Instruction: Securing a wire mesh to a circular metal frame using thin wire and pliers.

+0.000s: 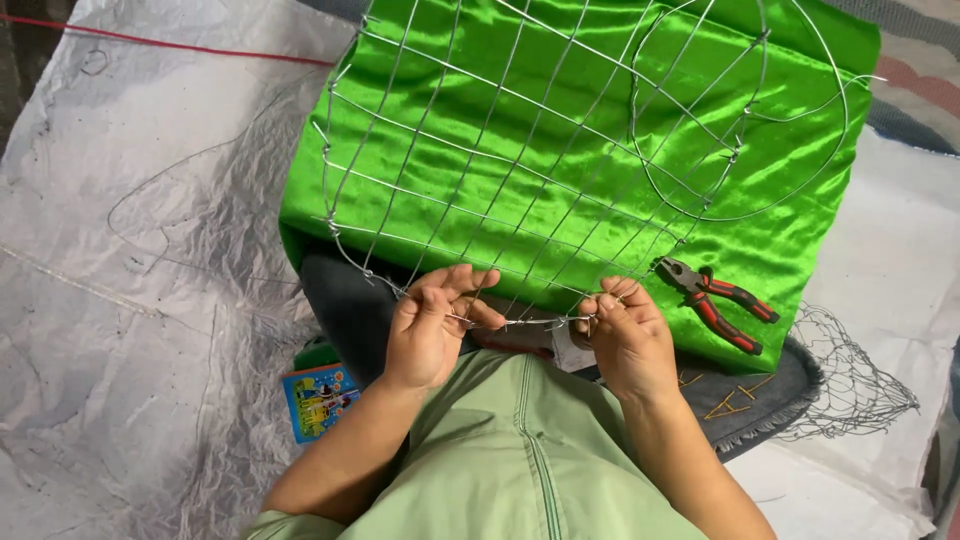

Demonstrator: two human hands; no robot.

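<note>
Green satin cloth point(560, 120) under wire frame point(520, 190), pliers point(718, 300) beside hands point(530, 335).

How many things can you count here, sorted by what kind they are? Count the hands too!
Hands: 2, the left hand and the right hand
Wire frame: 1
Green cloth: 1
Pliers: 1
Wire netting: 1
Small colourful packet: 1
Total: 7

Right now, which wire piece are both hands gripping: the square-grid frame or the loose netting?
The square-grid wire frame over green satin; the loose hexagonal netting lies untouched at right.
</note>
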